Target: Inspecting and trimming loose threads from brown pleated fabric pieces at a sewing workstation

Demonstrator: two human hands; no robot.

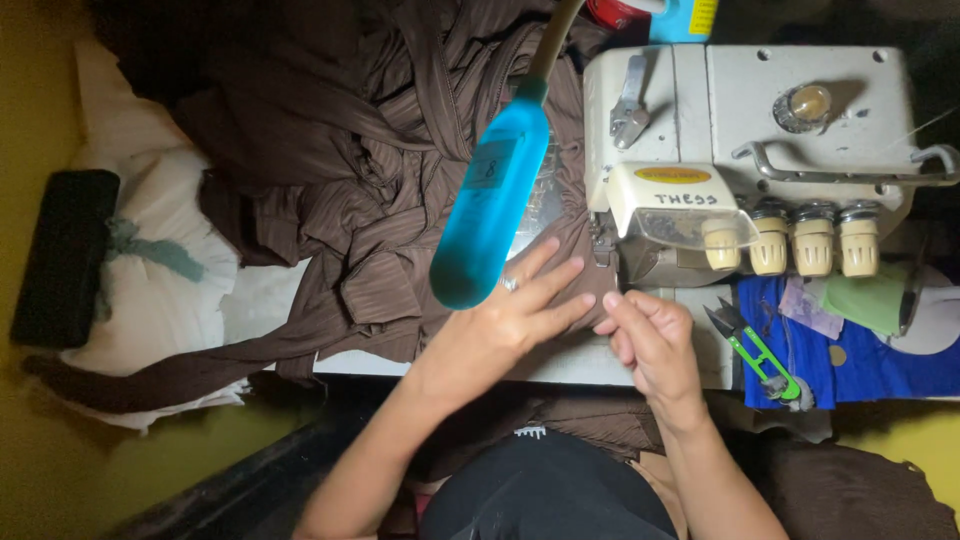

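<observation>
likely sewing workshop: overlock machine (760, 150)

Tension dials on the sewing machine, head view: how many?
4, in a row along the front of the cream sewing machine: dials at and, right of the clear guard. The leftmost sits partly behind that guard; none seem hidden.

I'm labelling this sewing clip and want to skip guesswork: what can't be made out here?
Head view only:
- The needle area of the sewing machine: hidden behind its clear guard and in shadow.
- Whether the right hand pinches thread or the brown cloth: fingers curl over it.
- Cloth under the left hand: partly hidden by the blurred blue lamp.
- Bottles at the top: cut off by the edge.
</observation>
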